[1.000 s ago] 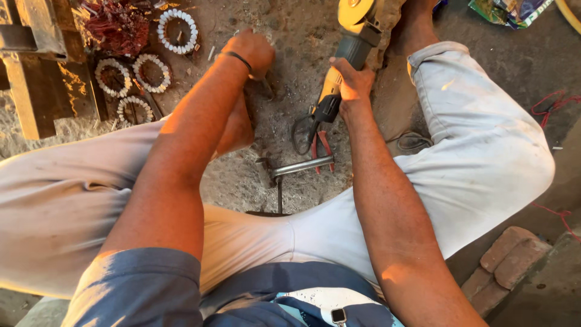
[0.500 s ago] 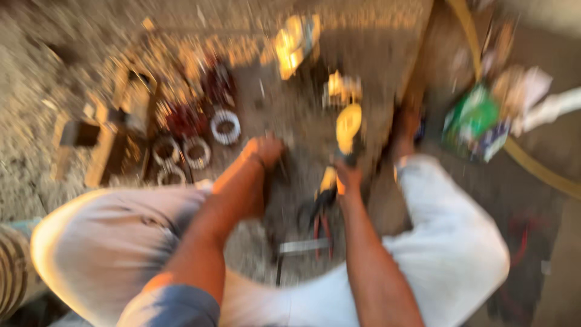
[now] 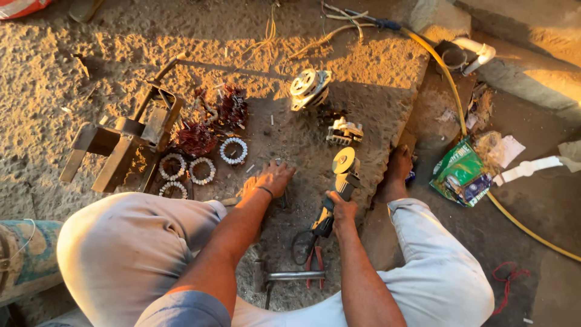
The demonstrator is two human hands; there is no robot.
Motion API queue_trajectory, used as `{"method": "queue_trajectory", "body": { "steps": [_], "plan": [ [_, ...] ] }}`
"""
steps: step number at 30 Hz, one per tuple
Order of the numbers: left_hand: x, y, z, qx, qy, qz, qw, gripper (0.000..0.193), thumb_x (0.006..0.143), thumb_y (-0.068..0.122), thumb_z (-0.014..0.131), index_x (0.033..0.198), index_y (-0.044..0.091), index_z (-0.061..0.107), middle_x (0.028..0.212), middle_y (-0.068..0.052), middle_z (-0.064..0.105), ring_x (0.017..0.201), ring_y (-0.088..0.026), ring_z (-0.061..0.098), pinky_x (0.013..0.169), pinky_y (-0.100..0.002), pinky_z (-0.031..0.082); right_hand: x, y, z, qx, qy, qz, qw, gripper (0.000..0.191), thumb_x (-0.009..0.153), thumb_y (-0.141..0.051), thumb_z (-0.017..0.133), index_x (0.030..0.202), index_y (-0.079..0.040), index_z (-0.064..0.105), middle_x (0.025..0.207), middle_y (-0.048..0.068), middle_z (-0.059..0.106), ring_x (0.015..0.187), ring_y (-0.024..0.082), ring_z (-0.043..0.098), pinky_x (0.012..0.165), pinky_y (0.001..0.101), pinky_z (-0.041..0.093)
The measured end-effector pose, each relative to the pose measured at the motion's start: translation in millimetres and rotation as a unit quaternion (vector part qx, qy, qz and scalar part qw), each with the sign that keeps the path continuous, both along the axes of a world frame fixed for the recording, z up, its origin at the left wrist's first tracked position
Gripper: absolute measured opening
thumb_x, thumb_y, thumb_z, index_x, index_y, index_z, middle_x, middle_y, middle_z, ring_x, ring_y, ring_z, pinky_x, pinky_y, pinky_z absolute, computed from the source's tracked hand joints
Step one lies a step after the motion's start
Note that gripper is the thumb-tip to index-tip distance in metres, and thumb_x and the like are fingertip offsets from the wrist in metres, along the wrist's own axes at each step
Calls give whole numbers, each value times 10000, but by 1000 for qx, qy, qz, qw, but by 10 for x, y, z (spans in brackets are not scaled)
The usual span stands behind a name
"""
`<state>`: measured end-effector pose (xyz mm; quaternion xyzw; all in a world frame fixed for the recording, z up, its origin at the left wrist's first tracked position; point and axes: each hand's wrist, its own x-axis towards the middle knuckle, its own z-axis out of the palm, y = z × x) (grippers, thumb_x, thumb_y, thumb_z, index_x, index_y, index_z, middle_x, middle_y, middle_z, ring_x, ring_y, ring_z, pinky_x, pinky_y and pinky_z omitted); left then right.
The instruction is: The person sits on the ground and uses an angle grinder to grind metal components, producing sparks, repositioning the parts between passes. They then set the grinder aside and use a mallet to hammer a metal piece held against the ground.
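- Nearest, between the knees: red-handled pliers (image 3: 313, 264) and a metal bar (image 3: 295, 276) on the ground.
- Right hand (image 3: 342, 209) closed around the angle grinder (image 3: 336, 195), grip unchanged from a second ago; long axis away from the body, disc end (image 3: 345, 161) farthest, tilted slightly right.
- Left hand (image 3: 273, 178) pressed flat, fingers spread, beside it as before.
- Beyond: wound stator rings (image 3: 233, 151).

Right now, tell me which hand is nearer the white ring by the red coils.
Left. The left hand lies just right of and below the white ring; the right hand grips the grinder, farther right.
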<state>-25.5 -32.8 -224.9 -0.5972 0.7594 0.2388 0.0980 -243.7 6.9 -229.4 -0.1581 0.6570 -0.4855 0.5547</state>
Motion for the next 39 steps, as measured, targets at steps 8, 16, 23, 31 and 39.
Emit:
{"method": "queue_trajectory", "body": {
  "steps": [8, 16, 23, 31, 39],
  "plan": [
    [147, -35, -75, -32, 74, -14, 997, 662, 820, 28, 634, 1455, 166, 508, 1471, -141, 503, 1347, -392, 480, 1069, -485, 464, 79, 17, 118, 30, -5, 51, 998, 248, 747, -78, 854, 895, 33, 689, 754, 86, 691, 566, 203, 659, 496, 368, 543],
    [343, 41, 151, 67, 87, 219, 970, 1019, 721, 201, 814, 1588, 246, 282, 1638, -103, 318, 1484, -356, 357, 1186, -483, 354, 126, 74, 229, 52, -23, 106, 993, 243, 789, -128, 826, 892, 50, 698, 737, 137, 692, 537, 244, 674, 487, 399, 559],
    [561, 300, -245, 54, 137, 243, 959, 1208, 652, 258, 884, 1626, 151, 178, 1315, -280, 605, 1177, -468, 601, 959, -530, 521, 85, 186, -63, 72, 17, 142, 987, 435, 741, -185, 931, 971, 76, 670, 857, 114, 717, 670, 207, 705, 575, 391, 595],
    [452, 352, -559, -142, 462, 376, 791, 453, 1007, 256, 604, 1439, 118, 610, 1414, -207, 680, 1328, -391, 648, 1122, -466, 490, 233, 199, 15, 47, 1, 228, 973, 423, 677, -119, 860, 1034, -5, 665, 773, 60, 713, 597, 184, 689, 522, 344, 579],
    [235, 271, -510, -152, 188, 419, 875, 400, 1038, 494, 576, 1163, 131, 688, 1150, -175, 725, 1104, -390, 652, 937, -481, 500, 198, 273, -154, 109, 33, 272, 956, 435, 674, -150, 871, 1021, 43, 692, 831, 94, 719, 664, 170, 675, 582, 337, 566]
  ]
}}
